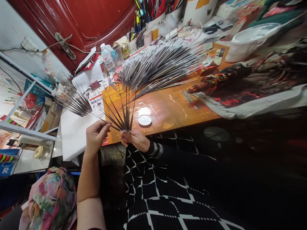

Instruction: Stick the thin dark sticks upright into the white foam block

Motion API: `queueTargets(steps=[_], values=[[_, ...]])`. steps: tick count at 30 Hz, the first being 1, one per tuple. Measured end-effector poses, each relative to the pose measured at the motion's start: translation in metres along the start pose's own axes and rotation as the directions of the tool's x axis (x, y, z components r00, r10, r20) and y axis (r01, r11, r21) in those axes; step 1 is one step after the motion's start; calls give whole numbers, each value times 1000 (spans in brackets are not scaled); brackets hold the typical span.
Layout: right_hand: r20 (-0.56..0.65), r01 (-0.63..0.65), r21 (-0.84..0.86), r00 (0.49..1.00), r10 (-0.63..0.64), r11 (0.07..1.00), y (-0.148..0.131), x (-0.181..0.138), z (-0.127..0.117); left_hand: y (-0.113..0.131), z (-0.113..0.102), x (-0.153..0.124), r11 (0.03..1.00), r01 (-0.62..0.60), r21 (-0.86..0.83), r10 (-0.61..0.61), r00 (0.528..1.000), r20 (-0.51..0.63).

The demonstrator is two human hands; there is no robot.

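My right hand (134,139), in a black sleeve with a striped cuff, is closed round the lower ends of a small fan of thin dark strips (122,111) that spread upward over the table edge. My left hand (96,135), bare-armed, pinches one of those strips between thumb and fingers at the fan's left side. A large fanned pile of the same grey strips (158,65) lies on the orange table (172,110) beyond. A smaller bundle of strips (75,100) rests to the left on white paper (74,132).
A small round white lid (145,120) sits on the table near my hands. A water bottle (107,59), pen cups (153,19), a white bowl (249,41) and patterned fabric (240,83) crowd the far side. A metal shelf (26,127) stands left; floral cloth (50,201) lies below.
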State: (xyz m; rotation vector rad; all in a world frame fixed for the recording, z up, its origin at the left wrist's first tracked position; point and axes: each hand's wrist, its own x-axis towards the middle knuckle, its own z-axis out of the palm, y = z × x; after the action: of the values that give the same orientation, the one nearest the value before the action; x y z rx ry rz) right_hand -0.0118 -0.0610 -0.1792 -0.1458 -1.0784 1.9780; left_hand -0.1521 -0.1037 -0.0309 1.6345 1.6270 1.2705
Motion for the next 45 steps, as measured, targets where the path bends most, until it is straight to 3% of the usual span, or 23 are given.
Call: queueTargets(steps=[3, 5, 6, 8, 11, 15, 30, 33, 40, 45], values=[[-22, 29, 42, 999, -28, 999, 0, 1, 2, 5, -19, 15, 984, -87, 155, 117, 973, -198], [-29, 40, 57, 999, -39, 998, 0, 2, 3, 2, -35, 34, 915, -138, 379, 282, 890, -357], [-32, 42, 59, 999, -40, 997, 1, 2, 3, -2, -42, 45, 861, -139, 490, 356, 852, -384], [-36, 43, 61, 999, -41, 997, 1, 3, 3, -15, -52, 65, 758, -115, 643, 420, 839, -346], [-22, 41, 72, 999, -40, 997, 0, 4, 3, -37, -54, 86, 663, -71, 745, 405, 871, -277], [0, 51, 94, 999, -51, 994, -2, 4, 4, -51, -46, 92, 628, -46, 777, 393, 880, -266], [18, 62, 92, 998, -64, 994, -2, 3, 3, -65, -30, 94, 584, -80, 808, 400, 894, -201], [25, 70, 103, 997, -73, 992, 0, 3, 2, -64, -30, 93, 588, -94, 804, 419, 885, -203], [29, 75, 117, 996, -79, 990, 2, 5, 1, -51, -43, 101, 510, 8, 860, 383, 893, -236], [35, 75, 125, 996, -80, 989, 2, 5, 1, -48, -44, 100, 503, -22, 864, 421, 879, -222]])
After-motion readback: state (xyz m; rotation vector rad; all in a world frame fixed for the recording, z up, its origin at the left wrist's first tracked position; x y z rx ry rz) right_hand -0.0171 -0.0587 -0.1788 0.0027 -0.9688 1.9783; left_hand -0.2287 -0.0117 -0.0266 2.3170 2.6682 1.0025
